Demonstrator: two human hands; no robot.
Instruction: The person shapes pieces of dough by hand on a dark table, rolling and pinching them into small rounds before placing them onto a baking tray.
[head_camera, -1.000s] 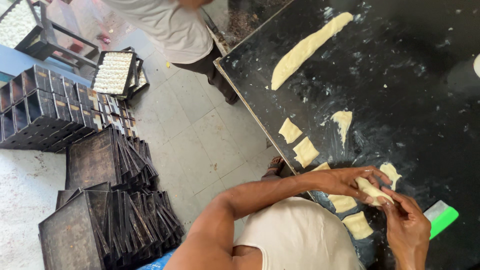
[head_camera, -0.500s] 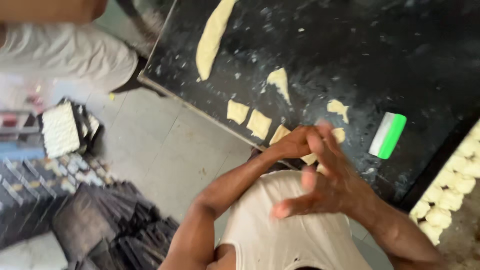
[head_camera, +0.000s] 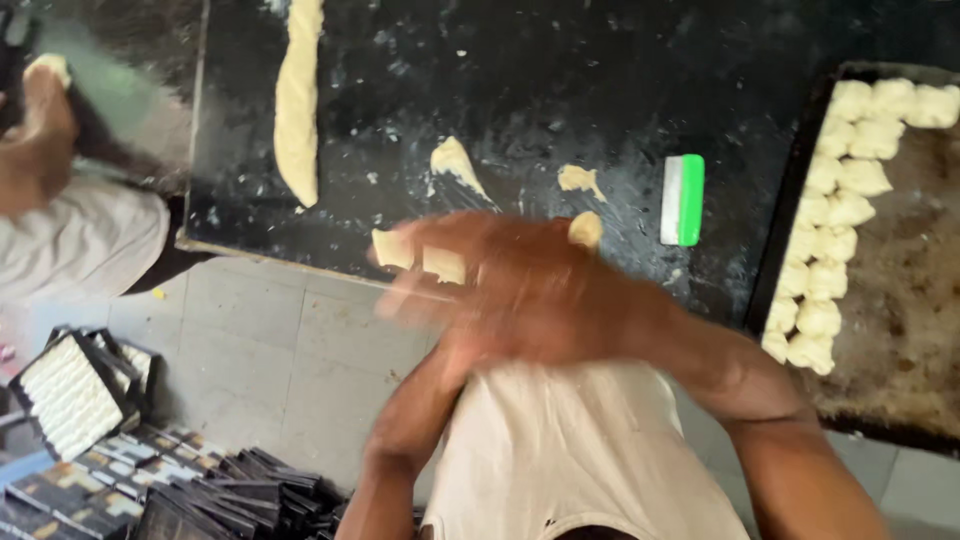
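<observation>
Where the two hands meet at the near edge of the black table, they are a blur in the head view — the right hand lies over the left hand, and whether the fingers are apart, together or closed on dough cannot be told. Just under and beside them, at the table's edge, lie cut dough pieces, pale and squarish; 1 more small piece shows just past the hands, and 2 torn scraps sit farther in. A long dough roll stretches away along the left part of the table, well apart from the hands. A green and white scraper lies to the right of the scraps. Farther right, a dark tray holds shaped dough lumps in a row down its left side and along its top. On the tiled floor at left are stacked black baking tins — and another person's hand shows at the far left.
</observation>
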